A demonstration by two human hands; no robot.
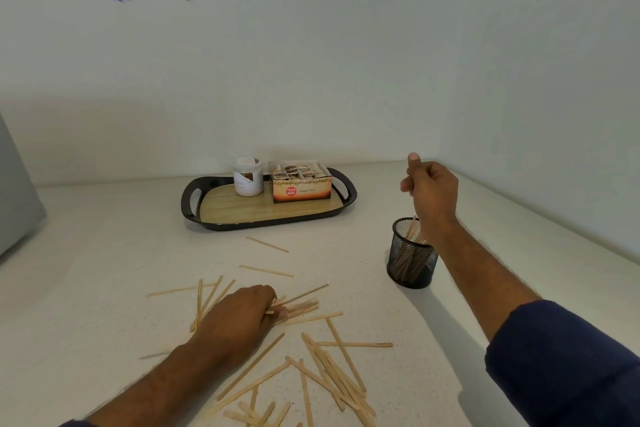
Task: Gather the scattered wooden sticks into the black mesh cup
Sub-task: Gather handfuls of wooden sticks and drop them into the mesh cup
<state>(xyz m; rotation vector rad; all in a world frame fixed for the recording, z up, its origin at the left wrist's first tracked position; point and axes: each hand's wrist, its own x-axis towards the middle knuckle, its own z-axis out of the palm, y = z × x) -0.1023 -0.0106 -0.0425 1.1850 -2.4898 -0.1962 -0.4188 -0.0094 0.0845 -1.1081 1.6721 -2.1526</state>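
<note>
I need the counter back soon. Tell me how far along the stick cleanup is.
Early on. Done: a few wooden sticks already stand in the black mesh cup. In hand: the left hand is pressed on a cluster of sticks, gathering them; the right hand hangs loosely closed above the cup, apparently empty. Left: most sticks lie scattered on the counter, including a pile near the front edge and two strays near the tray.

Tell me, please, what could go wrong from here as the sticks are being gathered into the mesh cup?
The right hand hangs just above the black mesh cup, forearm close beside its rim; a careless pull back might tip the cup and spill the sticks inside. The left hand presses on a crossed pile of wooden sticks; grabbing a bunch could flick loose ones farther away, perhaps off the counter's near edge.
</note>
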